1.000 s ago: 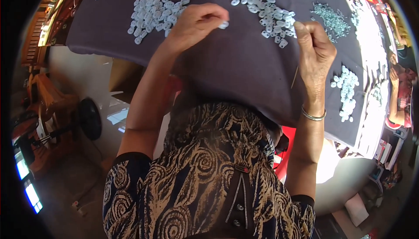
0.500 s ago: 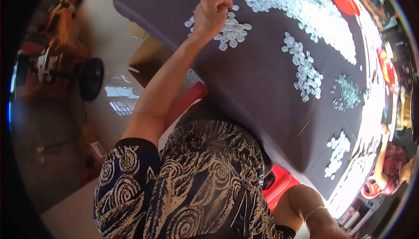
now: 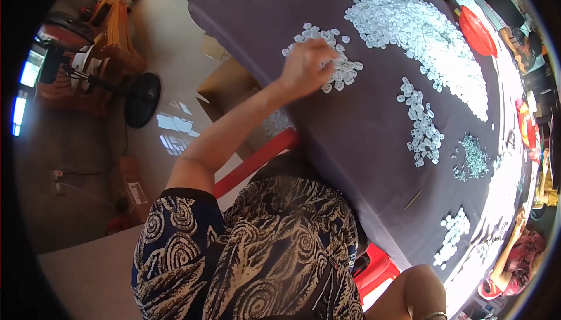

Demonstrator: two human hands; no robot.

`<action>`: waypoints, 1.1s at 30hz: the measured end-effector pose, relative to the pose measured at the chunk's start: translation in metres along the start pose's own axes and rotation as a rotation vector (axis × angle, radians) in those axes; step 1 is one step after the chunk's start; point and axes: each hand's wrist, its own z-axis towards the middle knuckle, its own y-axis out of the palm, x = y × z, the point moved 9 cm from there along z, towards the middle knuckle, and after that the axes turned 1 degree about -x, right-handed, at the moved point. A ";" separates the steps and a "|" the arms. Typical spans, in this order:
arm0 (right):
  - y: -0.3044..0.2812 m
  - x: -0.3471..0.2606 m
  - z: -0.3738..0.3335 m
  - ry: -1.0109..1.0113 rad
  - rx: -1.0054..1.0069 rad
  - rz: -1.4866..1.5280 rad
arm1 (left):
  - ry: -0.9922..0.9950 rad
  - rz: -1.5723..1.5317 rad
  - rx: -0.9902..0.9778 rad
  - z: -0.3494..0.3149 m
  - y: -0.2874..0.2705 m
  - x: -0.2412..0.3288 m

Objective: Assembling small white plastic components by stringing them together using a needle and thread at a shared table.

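My left hand (image 3: 307, 67) is over a small pile of clear plastic pieces (image 3: 345, 77) at the left part of the table. Its fingers are curled together and slightly blurred, close above the pieces. Whatever they hold, if anything, is hidden. These pieces are small, flat and oval, with openings in them. My right arm (image 3: 425, 289) is bent at the lower edge with a bracelet at the wrist. The right hand itself is outside the picture.
A large heap of clear pieces (image 3: 403, 22) covers the table's far side, near a red tray (image 3: 478, 30). Smaller groups of clear pieces (image 3: 423, 127) and dark green bits (image 3: 473, 156) lie rightward. A thin stick (image 3: 413, 199) lies nearer. Another person (image 3: 523, 261) sits at right.
The whole view has shifted, so the table appears lower and farther right. My left hand has come slightly nearer over the small pile. My right wrist has dropped toward the lower edge.
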 end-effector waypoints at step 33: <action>-0.066 -0.062 -0.033 0.016 1.560 0.820 | 0.337 0.183 -0.105 0.040 0.056 0.018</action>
